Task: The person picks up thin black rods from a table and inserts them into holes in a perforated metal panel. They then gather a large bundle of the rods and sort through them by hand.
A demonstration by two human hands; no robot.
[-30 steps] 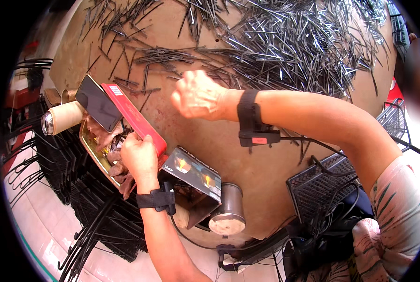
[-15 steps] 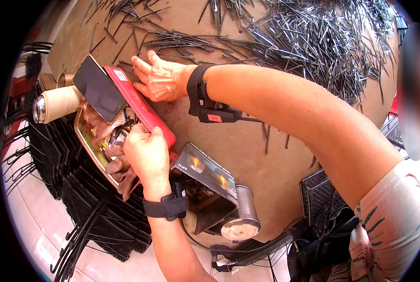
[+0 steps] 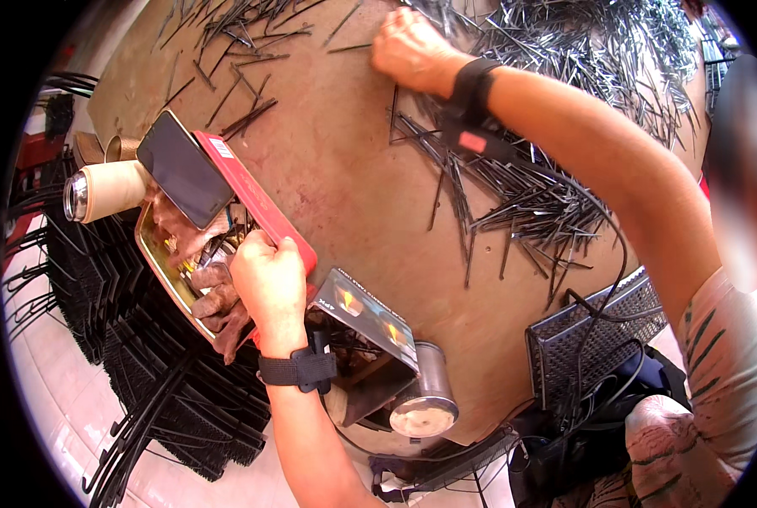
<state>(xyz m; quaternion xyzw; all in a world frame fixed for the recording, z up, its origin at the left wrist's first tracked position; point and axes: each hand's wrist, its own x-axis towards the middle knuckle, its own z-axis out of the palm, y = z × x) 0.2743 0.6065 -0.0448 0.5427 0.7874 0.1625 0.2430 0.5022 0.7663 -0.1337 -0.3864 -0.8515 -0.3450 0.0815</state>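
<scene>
My right hand (image 3: 408,51) reaches to the far side of a round brown table (image 3: 353,195), its fingers curled down into a big heap of thin metal rods (image 3: 564,51). More metal rods (image 3: 514,195) lie fanned out under my forearm. My left hand (image 3: 268,284) is a closed fist at the edge of a flat tin tray (image 3: 160,262) beside its raised red lid (image 3: 256,203). What the fist holds is hidden. Brown lumps fill the tin.
A dark phone (image 3: 184,169) leans on the red lid. A tan spool (image 3: 112,188) lies left of it. A small open box (image 3: 366,317) and a metal can (image 3: 425,398) sit at the near edge. A wire basket (image 3: 594,334) hangs at right; black wire racks (image 3: 124,356) are stacked at left.
My right hand came to the red lid half a second ago and has now gone back out to the far rod heap. My left hand stayed at the tin.
</scene>
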